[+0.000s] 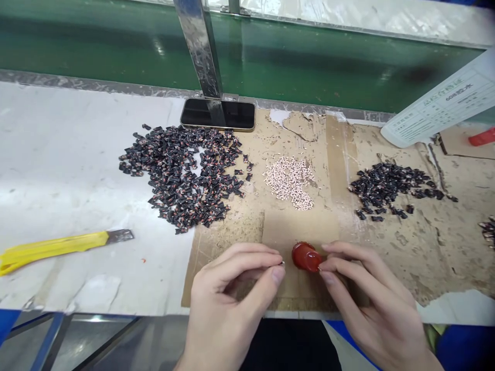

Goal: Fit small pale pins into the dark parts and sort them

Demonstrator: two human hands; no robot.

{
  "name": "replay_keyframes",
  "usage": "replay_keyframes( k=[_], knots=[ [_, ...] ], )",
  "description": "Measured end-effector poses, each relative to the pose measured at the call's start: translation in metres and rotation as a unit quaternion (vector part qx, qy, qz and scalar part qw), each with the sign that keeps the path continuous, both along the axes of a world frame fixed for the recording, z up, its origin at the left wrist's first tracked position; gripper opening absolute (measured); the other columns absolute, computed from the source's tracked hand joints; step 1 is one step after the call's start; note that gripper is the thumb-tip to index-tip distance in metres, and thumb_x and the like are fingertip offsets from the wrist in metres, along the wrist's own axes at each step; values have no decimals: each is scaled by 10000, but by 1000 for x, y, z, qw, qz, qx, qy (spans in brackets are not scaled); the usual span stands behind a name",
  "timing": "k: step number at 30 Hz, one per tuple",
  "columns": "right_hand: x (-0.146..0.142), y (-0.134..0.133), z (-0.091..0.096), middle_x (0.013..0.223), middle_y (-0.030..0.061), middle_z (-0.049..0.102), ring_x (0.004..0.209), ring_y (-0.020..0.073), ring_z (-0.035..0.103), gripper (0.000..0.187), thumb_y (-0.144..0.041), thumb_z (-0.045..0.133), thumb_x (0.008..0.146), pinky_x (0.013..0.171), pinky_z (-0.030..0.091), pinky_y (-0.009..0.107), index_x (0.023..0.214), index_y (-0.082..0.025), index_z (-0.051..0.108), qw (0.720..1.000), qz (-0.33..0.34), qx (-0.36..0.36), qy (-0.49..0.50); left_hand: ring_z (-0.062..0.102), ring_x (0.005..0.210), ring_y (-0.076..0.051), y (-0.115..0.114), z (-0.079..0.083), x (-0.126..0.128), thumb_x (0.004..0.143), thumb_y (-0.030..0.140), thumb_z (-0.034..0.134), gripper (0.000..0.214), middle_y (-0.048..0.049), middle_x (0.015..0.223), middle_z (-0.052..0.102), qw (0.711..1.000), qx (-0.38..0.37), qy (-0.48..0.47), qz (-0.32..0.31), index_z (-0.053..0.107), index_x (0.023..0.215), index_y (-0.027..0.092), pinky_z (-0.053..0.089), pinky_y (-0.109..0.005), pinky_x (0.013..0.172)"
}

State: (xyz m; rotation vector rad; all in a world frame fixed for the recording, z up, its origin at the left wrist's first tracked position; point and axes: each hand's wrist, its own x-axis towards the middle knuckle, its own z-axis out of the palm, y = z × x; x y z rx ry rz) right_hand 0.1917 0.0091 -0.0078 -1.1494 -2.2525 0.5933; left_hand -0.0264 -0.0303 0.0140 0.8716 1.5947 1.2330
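My left hand [235, 288] hovers over the near edge of the worn cardboard mat [386, 247], its thumb and forefinger pinched on a tiny piece that I cannot make out. My right hand [367, 293] pinches a small red cap-like piece [305, 256] between thumb and fingers, right beside the left fingertips. Beyond my hands lie a big pile of small black parts [185, 175], a small heap of pale pinkish pins [290, 183] and a second, smaller pile of black parts [394, 188].
A yellow utility knife [58, 246] lies at the left on the white table. A dark phone [217, 114] rests at the foot of a metal post [199, 46]. A green conveyor belt [309, 62] runs behind. A printed white paper [444, 108] and red object [482, 137] sit far right.
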Motion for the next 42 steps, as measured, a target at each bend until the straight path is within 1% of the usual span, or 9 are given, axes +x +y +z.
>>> replay_keyframes(
  k=[7, 11, 14, 17, 19, 22, 30, 36, 42],
  knots=[
    [2, -4, 4, 1185, 88, 641, 1026, 204, 679, 242, -59, 671, 897, 933, 567, 328, 1073, -226, 676, 999, -19, -12, 27, 740, 817, -150, -3, 4, -2, 816, 130, 786, 177, -10, 875, 795, 1000, 4, -16, 0, 855, 774, 289, 588, -162, 711],
    [6, -3, 13, 1084, 68, 679, 987, 187, 716, 116, -139, 679, 920, 828, 606, 233, 939, -251, 701, 988, -62, -99, 103, 698, 683, -118, 0, 7, 12, 791, 142, 816, 114, -17, 817, 778, 985, -57, -161, 9, 833, 730, 236, 553, -157, 616],
    [8, -2, 17, 1003, 57, 699, 895, 171, 743, 101, -190, 679, 938, 722, 627, 188, 868, -259, 705, 957, -69, -195, 202, 671, 617, -100, 5, 10, 30, 725, 200, 907, 95, -22, 752, 782, 947, -116, -299, 22, 813, 716, 195, 541, -163, 598],
    [9, -5, 20, 1041, 64, 721, 897, 184, 766, 106, -227, 647, 970, 770, 654, 243, 895, -265, 712, 900, -73, -289, 317, 694, 628, -108, 10, 12, 46, 630, 270, 994, 232, -24, 727, 795, 902, -126, -412, 21, 794, 704, 177, 566, -183, 626],
    [9, -8, 21, 1086, 70, 742, 933, 198, 780, 106, -237, 635, 981, 806, 659, 279, 922, -272, 716, 870, -68, -327, 363, 695, 609, -97, 13, 13, 53, 603, 293, 1013, 274, -11, 715, 802, 883, -126, -453, 15, 781, 693, 178, 569, -181, 617],
    [9, -12, 24, 1129, 69, 769, 969, 213, 792, 114, -237, 635, 985, 823, 662, 304, 936, -287, 725, 849, -63, -347, 393, 694, 594, -84, 14, 13, 58, 597, 287, 1018, 296, 1, 693, 800, 874, -133, -467, 7, 759, 681, 173, 562, -168, 600],
    [10, -12, 28, 1115, 16, 798, 853, 149, 808, 190, -167, 629, 989, 808, 660, 229, 971, -315, 745, 851, -68, -343, 391, 720, 581, -82, 14, 13, 63, 583, 253, 1027, 311, -10, 667, 799, 868, -156, -471, 5, 743, 666, 158, 538, -134, 563],
    [10, -15, 30, 1055, 13, 815, 880, 167, 814, 171, -151, 663, 963, 783, 667, 216, 947, -303, 740, 878, -84, -308, 358, 718, 570, -84, 15, 16, 63, 570, 257, 1032, 321, -2, 631, 782, 870, -167, -464, 6, 738, 652, 156, 536, -134, 561],
    [10, -14, 28, 1044, 2, 815, 805, 150, 809, 181, -144, 655, 964, 732, 671, 205, 955, -307, 733, 880, -79, -304, 356, 702, 550, -80, 14, 14, 63, 566, 265, 1034, 326, -7, 631, 778, 872, -167, -460, 9, 741, 657, 154, 531, -141, 551]
  ],
)
